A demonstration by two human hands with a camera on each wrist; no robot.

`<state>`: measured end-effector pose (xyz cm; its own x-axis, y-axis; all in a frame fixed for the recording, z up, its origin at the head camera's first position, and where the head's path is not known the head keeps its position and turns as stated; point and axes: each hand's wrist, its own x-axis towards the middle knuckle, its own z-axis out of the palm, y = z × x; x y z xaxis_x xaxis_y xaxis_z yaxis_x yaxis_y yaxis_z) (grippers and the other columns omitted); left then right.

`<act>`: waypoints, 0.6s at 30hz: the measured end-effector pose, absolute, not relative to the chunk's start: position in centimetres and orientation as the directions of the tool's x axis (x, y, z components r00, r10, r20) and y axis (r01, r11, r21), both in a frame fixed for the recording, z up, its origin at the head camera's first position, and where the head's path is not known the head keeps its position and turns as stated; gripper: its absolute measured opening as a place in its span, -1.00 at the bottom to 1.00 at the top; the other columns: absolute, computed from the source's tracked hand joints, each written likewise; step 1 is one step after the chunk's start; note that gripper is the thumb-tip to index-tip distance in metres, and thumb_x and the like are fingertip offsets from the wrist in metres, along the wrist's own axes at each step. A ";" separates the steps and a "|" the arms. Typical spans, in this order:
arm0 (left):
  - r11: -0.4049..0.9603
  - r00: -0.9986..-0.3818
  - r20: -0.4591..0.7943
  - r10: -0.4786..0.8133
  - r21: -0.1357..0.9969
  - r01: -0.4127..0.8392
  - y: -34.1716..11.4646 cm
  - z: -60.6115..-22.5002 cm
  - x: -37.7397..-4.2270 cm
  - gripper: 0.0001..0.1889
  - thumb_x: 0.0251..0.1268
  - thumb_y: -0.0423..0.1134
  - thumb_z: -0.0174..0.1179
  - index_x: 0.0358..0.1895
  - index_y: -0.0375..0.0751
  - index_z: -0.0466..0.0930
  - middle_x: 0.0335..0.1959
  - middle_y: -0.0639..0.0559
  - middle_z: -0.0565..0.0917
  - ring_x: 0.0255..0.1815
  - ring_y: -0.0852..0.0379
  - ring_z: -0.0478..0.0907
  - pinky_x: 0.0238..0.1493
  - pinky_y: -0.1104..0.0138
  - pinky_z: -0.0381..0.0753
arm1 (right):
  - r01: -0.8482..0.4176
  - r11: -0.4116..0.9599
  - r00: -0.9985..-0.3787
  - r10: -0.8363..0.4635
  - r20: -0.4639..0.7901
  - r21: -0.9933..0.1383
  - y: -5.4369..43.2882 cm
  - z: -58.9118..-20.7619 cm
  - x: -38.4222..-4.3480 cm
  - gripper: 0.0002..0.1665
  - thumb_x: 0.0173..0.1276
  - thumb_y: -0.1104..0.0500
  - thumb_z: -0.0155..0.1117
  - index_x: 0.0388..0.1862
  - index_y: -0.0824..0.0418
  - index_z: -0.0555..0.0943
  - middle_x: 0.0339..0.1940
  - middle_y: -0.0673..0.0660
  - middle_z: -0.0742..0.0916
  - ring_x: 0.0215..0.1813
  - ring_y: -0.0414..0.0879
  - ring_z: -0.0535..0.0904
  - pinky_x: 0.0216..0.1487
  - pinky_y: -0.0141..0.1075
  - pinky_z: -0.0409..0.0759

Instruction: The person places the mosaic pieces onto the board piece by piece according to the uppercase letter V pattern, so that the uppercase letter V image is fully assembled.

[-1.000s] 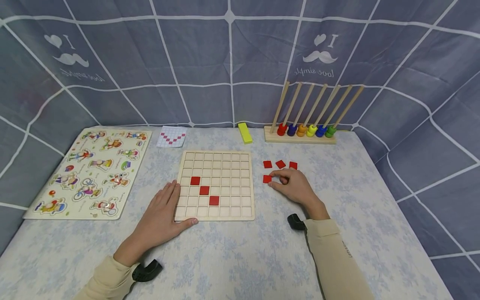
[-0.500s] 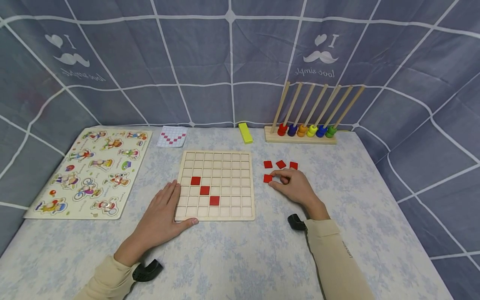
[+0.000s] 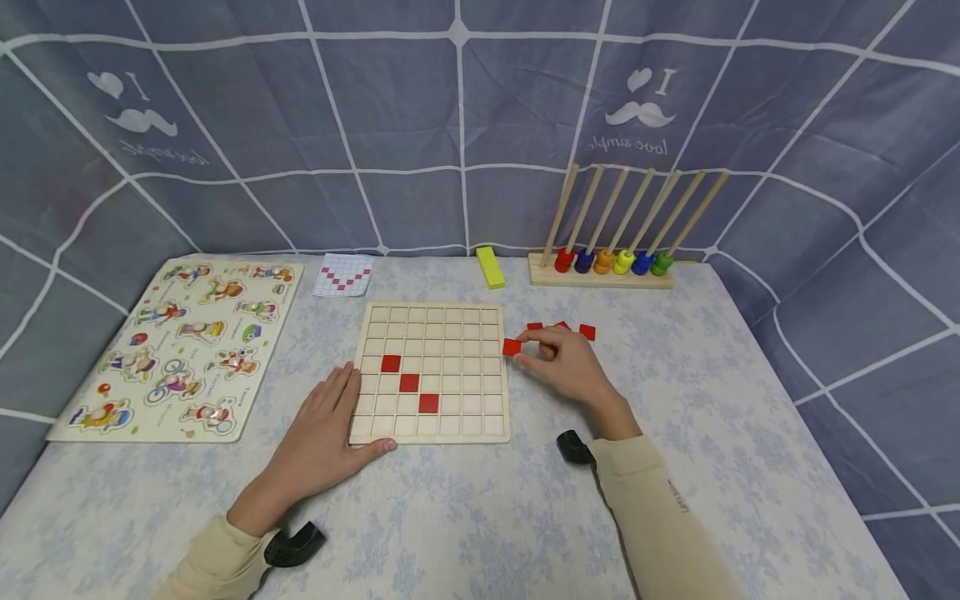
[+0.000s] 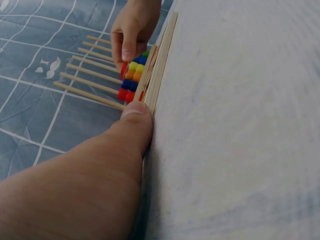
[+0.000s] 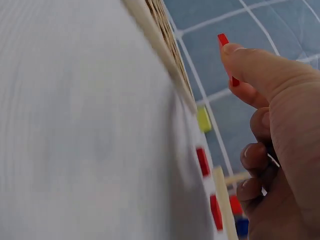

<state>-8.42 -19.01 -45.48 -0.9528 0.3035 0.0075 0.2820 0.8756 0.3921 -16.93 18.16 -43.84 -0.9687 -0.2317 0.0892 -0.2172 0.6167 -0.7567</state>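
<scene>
My right hand [image 3: 566, 364] pinches a red square tile [image 3: 512, 347] between thumb and fingertips, at the right edge of the wooden grid board [image 3: 468, 427]. In the right wrist view the pinched tile [image 5: 227, 60] is raised off the table. My left hand [image 3: 318, 429] lies with straight fingers along the board's left edge, its thumb at the front edge. Three red tiles [image 3: 408, 382] sit in the grid on a diagonal that runs down to the right. Three loose red tiles [image 3: 588, 332] lie behind my right hand, two of them partly hidden by it.
A patterned card [image 3: 342, 275] lies behind the board, with a yellow block [image 3: 491, 267] to its right. At the back right stands a wooden peg rack [image 3: 600, 281] with coloured beads. A picture puzzle board [image 3: 187, 350] lies on the left.
My right hand has lifted the red tile from the table and carried it left to the board's edge. My left hand has stayed in place.
</scene>
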 end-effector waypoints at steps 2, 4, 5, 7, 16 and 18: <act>0.876 -0.953 0.002 0.303 0.393 0.279 -19.1 -45.4 -8.4 0.24 0.18 0.40 0.28 0.62 -0.46 -0.07 0.66 -0.36 0.00 0.68 -0.35 -0.07 0.59 -0.24 0.03 | -0.232 0.618 -0.964 -0.246 0.096 -0.751 17.0 -43.6 -17.1 -0.72 0.31 0.02 0.49 -0.04 0.07 0.77 -0.57 -0.02 0.34 -0.38 -0.09 0.29 -0.20 -0.21 0.36; 0.876 -0.953 -0.001 0.304 0.394 0.279 -19.1 -45.4 -8.4 0.24 0.18 0.40 0.28 0.62 -0.46 -0.07 0.66 -0.37 0.00 0.68 -0.35 -0.07 0.59 -0.24 0.02 | -0.247 0.622 -0.960 -0.262 0.100 -0.743 15.7 -43.4 -17.3 -0.72 0.32 0.01 0.49 -0.04 0.06 0.77 -0.58 -0.02 0.35 -0.36 -0.10 0.32 -0.19 -0.21 0.37; 0.876 -0.953 -0.001 0.304 0.394 0.279 -19.1 -45.3 -8.4 0.24 0.18 0.40 0.28 0.62 -0.46 -0.07 0.66 -0.37 0.00 0.68 -0.35 -0.07 0.59 -0.24 0.02 | -0.257 0.620 -0.957 -0.273 0.103 -0.741 15.1 -43.3 -17.4 -0.71 0.32 0.00 0.49 -0.03 0.06 0.77 -0.59 -0.02 0.36 -0.36 -0.09 0.32 -0.19 -0.22 0.37; 0.876 -0.953 -0.001 0.304 0.393 0.279 -19.1 -45.3 -8.4 0.23 0.18 0.39 0.28 0.62 -0.46 -0.07 0.66 -0.37 0.00 0.68 -0.35 -0.07 0.59 -0.24 0.02 | -0.274 0.628 -0.950 -0.294 0.104 -0.728 13.8 -43.0 -17.6 -0.70 0.32 -0.01 0.49 -0.01 0.04 0.78 -0.60 -0.04 0.37 -0.35 -0.11 0.34 -0.19 -0.24 0.37; 0.880 -0.954 -0.008 0.300 0.389 0.274 -19.1 -45.5 -8.4 0.24 0.18 0.41 0.27 0.62 -0.46 -0.08 0.66 -0.37 0.00 0.68 -0.35 -0.07 0.59 -0.24 0.03 | -0.353 0.625 -0.914 -0.389 0.114 -0.697 7.7 -42.5 -18.3 -0.69 0.36 -0.03 0.44 0.03 0.02 0.77 -0.62 -0.06 0.38 -0.43 -0.17 0.30 -0.23 -0.30 0.37; 0.881 -0.954 -0.010 0.299 0.388 0.272 -19.1 -45.5 -8.4 0.24 0.18 0.42 0.27 0.62 -0.46 -0.08 0.66 -0.36 0.00 0.68 -0.35 -0.08 0.59 -0.24 0.03 | -0.354 0.632 -0.911 -0.400 0.101 -0.689 6.5 -42.4 -18.4 -0.68 0.37 -0.04 0.43 0.04 0.01 0.77 -0.61 -0.06 0.39 -0.42 -0.17 0.31 -0.25 -0.33 0.36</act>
<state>-8.45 -19.07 -45.48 -0.9542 0.2989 -0.0105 0.2717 0.8808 0.3878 -18.45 6.48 -42.43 -0.9109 -0.3999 0.1012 -0.3541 0.6321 -0.6892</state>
